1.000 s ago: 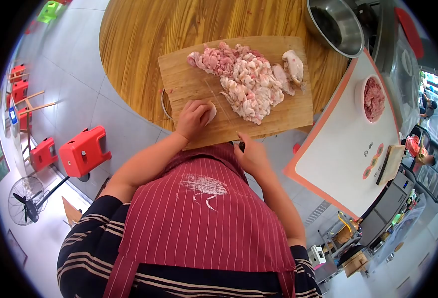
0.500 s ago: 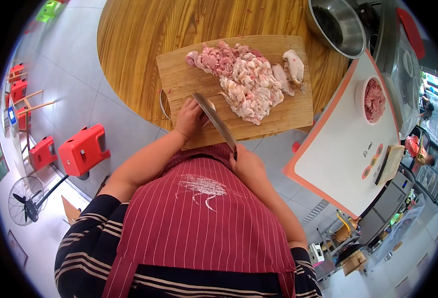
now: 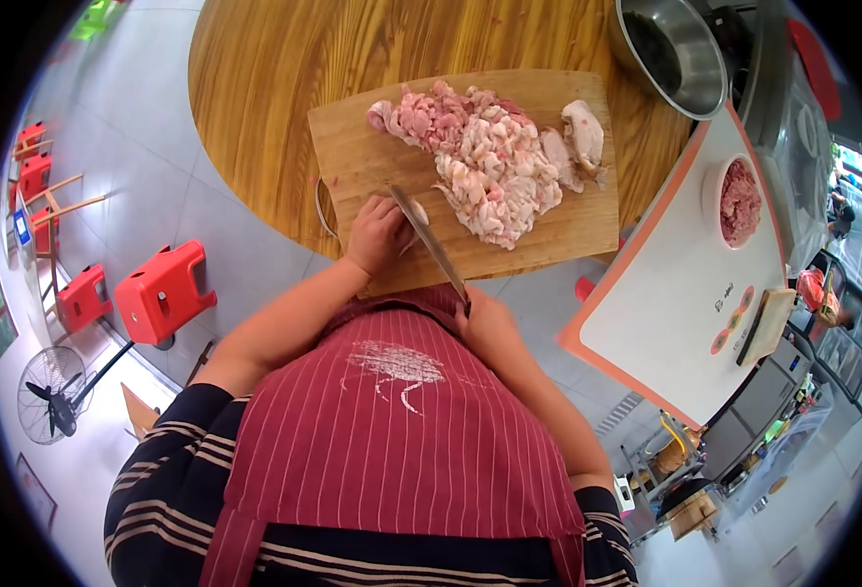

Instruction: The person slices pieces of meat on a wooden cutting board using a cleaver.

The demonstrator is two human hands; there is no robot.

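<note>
On the near left part of the wooden cutting board (image 3: pixel 353 137), my left hand (image 3: pixel 377 235) is closed over a small pale piece of meat (image 3: pixel 418 212), mostly hidden under the fingers. My right hand (image 3: pixel 487 323) grips a knife (image 3: pixel 431 243) by its dark handle at the board's near edge. The blade slants up and left, its far end beside my left fingertips. Beyond it lies a heap of cut pale, fatty meat (image 3: pixel 499 176), with pinker pieces (image 3: pixel 431 117) at its upper left. Two larger uncut pieces (image 3: pixel 584 137) rest at the board's right.
The board lies on a round wooden table (image 3: pixel 265 117). A steel bowl (image 3: pixel 685 64) stands at the upper right. On a white table (image 3: pixel 666 313) at right is a white bowl of minced meat (image 3: pixel 740 203). Red stools (image 3: pixel 162 293) and a fan (image 3: pixel 54 396) are at left.
The knife blade, seen edge-on and hardly visible a second ago, now slants across the board beside my left fingers. My left hand has stayed nearly in place on the piece.
</note>
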